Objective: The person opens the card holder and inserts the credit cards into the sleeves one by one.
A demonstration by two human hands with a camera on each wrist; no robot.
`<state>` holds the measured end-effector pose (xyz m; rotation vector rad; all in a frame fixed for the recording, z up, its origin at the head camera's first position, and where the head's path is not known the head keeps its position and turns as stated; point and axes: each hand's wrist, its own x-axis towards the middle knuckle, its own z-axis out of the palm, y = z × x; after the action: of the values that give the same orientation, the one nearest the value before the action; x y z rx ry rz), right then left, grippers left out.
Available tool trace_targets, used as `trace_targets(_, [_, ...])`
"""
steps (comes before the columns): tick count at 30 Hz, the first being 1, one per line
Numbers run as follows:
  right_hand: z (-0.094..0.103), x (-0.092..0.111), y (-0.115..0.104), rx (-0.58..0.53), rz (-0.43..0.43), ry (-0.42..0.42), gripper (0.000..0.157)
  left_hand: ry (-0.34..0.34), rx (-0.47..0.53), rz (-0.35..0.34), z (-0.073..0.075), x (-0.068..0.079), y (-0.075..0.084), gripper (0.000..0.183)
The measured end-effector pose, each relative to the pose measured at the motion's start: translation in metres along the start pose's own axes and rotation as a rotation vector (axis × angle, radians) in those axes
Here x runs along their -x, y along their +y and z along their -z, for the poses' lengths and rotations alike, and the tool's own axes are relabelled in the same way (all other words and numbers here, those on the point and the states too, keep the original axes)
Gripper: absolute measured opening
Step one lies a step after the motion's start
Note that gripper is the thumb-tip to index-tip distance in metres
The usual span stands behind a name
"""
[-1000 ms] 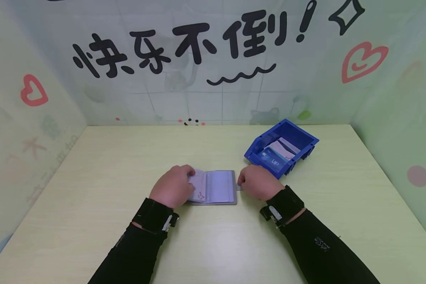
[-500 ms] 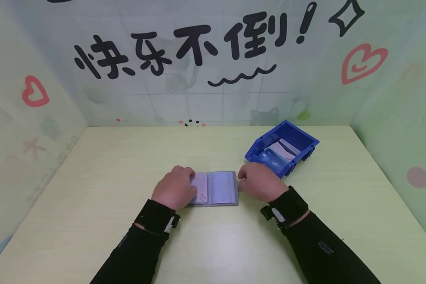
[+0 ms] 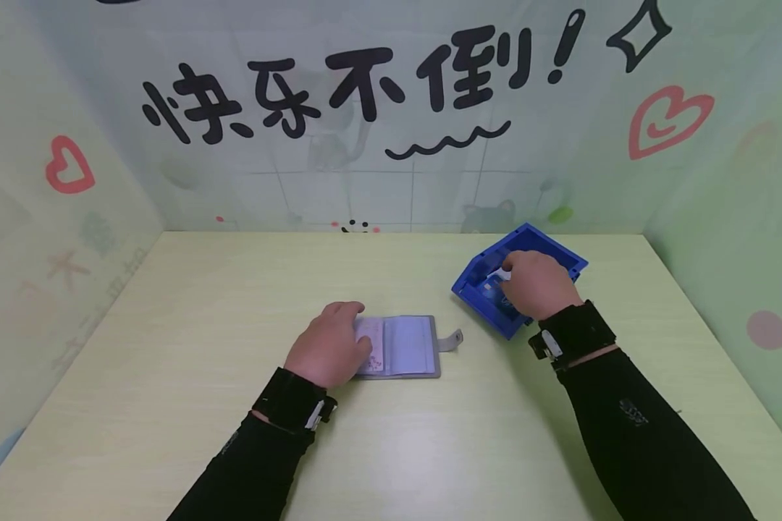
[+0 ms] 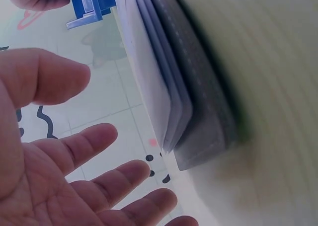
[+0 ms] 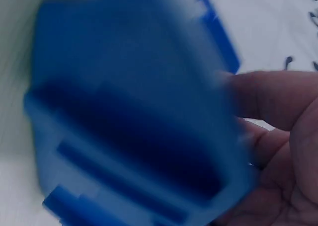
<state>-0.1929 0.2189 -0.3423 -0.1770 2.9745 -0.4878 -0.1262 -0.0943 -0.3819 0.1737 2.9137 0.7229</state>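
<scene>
My grey card holder (image 3: 412, 348) lies open at the centre of the head view, long axis left to right, strap (image 3: 451, 341) pointing right. My left hand (image 3: 329, 345) waits at its left edge, fingers loosely extended, while my right hand (image 3: 539, 284) reaches down into the blue bin (image 3: 482, 310), right of centre, its grip impossible to tell. Only the left wrist view reveals the layered sleeves (image 4: 151, 72) edge-on.

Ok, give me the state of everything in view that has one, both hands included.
Card holder: lying open on the table.
Strap: unfastened, sticking out from the holder.
Sleeves: slightly fanned at the edge.
Blue bin: open-topped, a blue card inside.
Left hand: fingers relaxed, beside the holder.
Right hand: over the bin's opening; its grip is unclear.
</scene>
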Motion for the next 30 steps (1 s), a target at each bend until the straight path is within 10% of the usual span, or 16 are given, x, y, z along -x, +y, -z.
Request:
trace_targets(6, [-0.007,-0.019,0.011,0.114,-0.025,-0.081,0.019,0.003,0.006,-0.006,-0.003,0.0,0.0,0.055])
trace_targets(11, [-0.012,-0.028,0.011,0.174,-0.03,-0.155,0.039,0.006,0.01,-0.006,-0.003,0.0,0.0,0.055])
trace_targets(30, [-0.017,-0.033,0.009,0.282,-0.044,-0.166,0.024,0.009,0.012,-0.007,-0.003,-0.003,0.002,0.056])
